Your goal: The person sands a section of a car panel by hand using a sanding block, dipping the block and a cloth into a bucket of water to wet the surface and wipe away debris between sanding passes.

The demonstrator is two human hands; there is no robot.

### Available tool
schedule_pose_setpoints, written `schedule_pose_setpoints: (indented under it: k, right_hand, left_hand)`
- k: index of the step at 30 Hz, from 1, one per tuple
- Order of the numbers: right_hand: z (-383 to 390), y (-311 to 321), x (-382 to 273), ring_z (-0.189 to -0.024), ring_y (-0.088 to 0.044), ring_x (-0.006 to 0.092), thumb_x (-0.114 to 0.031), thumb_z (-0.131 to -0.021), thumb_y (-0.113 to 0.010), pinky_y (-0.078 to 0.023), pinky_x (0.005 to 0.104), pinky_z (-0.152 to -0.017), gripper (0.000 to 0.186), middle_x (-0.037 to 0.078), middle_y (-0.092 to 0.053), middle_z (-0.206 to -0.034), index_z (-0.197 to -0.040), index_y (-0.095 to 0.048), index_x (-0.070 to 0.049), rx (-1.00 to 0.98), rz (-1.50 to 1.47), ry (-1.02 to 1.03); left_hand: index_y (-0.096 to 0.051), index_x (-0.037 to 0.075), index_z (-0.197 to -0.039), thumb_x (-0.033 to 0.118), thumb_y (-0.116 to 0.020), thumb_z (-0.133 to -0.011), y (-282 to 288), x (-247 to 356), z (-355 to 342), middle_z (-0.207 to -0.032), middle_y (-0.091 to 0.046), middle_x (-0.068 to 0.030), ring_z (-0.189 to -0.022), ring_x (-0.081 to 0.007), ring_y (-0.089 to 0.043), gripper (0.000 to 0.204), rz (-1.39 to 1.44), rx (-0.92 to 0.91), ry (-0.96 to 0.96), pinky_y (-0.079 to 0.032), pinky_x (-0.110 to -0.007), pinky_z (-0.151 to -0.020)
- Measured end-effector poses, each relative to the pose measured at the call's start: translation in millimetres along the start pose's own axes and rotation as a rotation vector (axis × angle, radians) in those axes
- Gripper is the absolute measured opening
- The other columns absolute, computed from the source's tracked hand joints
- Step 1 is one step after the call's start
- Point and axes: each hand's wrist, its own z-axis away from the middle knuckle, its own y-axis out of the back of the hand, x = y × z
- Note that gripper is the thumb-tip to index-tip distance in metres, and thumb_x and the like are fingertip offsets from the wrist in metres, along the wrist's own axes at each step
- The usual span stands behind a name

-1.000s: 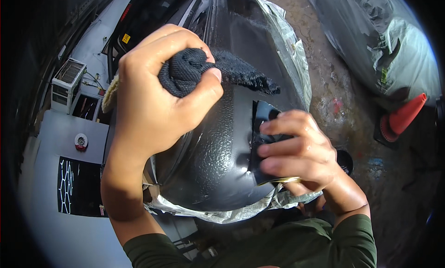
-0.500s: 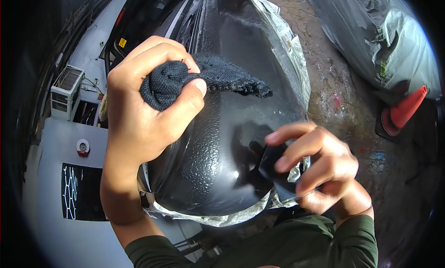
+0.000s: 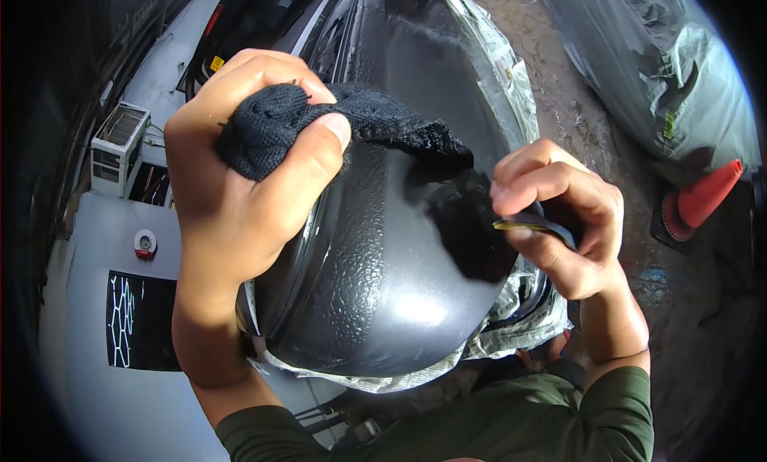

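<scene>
My left hand (image 3: 232, 182) is closed around a bunched dark knit cloth (image 3: 268, 130); its frayed tail hangs rightward over a glossy black curved vehicle panel (image 3: 399, 294). The panel carries water beads along its left part and is smoother on the right, where shadows fall. At the panel's right side, my right hand (image 3: 575, 222) pinches a thin, bent black sheet (image 3: 534, 222) with a yellowish edge between thumb and fingers. Crumpled newspaper masking (image 3: 523, 114) borders the panel along the right and bottom.
A grey covered bulk (image 3: 639, 54) and a red traffic cone (image 3: 703, 202) stand right on a wet floor. Leftward are a dark vehicle (image 3: 240, 22), a white slatted unit (image 3: 116, 146), a tape roll (image 3: 145, 242) and a black sheet with white line pattern (image 3: 140, 318) on a pale surface (image 3: 96, 398).
My left hand has shifted left with the cloth. My right hand has come off the panel's middle, first down and right, then upward, now pinching the black sheet more edge-on.
</scene>
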Motion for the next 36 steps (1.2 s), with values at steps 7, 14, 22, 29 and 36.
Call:
schedule_pose_setpoints:
  k: [7, 14, 22, 29, 36]
  right_hand:
    - [-42, -19, 21, -0.095, -0.068, 0.0298, -0.01, -0.071, -0.078, -0.052, 0.0408, -0.086, 0.026, 0.009, -0.072, -0.1, -0.097, -0.079, -0.005, -0.157, 0.297, 0.554]
    - [-42, -35, 25, -0.088, -0.067, 0.0309, -0.013, -0.074, -0.071, -0.051, 0.0418, -0.08, 0.024, 0.011, -0.071, -0.096, -0.095, -0.078, -0.002, -0.151, 0.297, 0.66]
    - [-46, -28, 23, -0.097, -0.059, 0.0323, -0.029, -0.082, -0.069, -0.046, 0.0465, -0.085, 0.028, 0.008, -0.074, -0.097, -0.092, -0.082, -0.007, -0.191, 0.41, 0.644]
    - [-46, -26, 26, -0.098, -0.056, 0.0318, -0.033, -0.079, -0.068, -0.045, 0.0473, -0.088, 0.03, 0.006, -0.074, -0.097, -0.091, -0.082, -0.009, -0.189, 0.427, 0.603]
    - [-46, -37, 30, -0.095, -0.06, 0.0325, -0.03, -0.075, -0.068, -0.046, 0.0459, -0.083, 0.031, 0.007, -0.073, -0.092, -0.091, -0.081, -0.007, -0.132, 0.338, 0.639]
  left_hand:
    - [-0.067, 0.0, -0.092, 0.008, -0.072, -0.08, -1, -6, -2, -0.093, -0.068, -0.0096, -0.086, -0.0191, -0.065, 0.015, -0.049, -0.006, -0.079, -0.05, -0.032, -0.085]
    - [-0.067, 0.001, -0.092, 0.008, -0.073, -0.081, -1, -10, -2, -0.092, -0.068, -0.0097, -0.084, -0.0185, -0.065, 0.014, -0.058, -0.025, -0.097, -0.05, -0.032, -0.082]
    - [-0.066, 0.0, -0.094, 0.008, -0.073, -0.081, -2, -12, -1, -0.093, -0.068, -0.0107, -0.085, -0.0193, -0.065, 0.017, -0.024, -0.034, -0.151, -0.05, -0.032, -0.082]
    - [-0.066, 0.0, -0.095, 0.007, -0.073, -0.08, -4, -10, -1, -0.093, -0.067, -0.0111, -0.084, -0.0194, -0.064, 0.018, -0.028, -0.061, -0.131, -0.05, -0.033, -0.08]
    - [-0.066, 0.001, -0.096, 0.005, -0.072, -0.079, -1, -12, -1, -0.094, -0.066, -0.0109, -0.084, -0.0182, -0.063, 0.018, 0.006, -0.086, -0.116, -0.05, -0.032, -0.08]
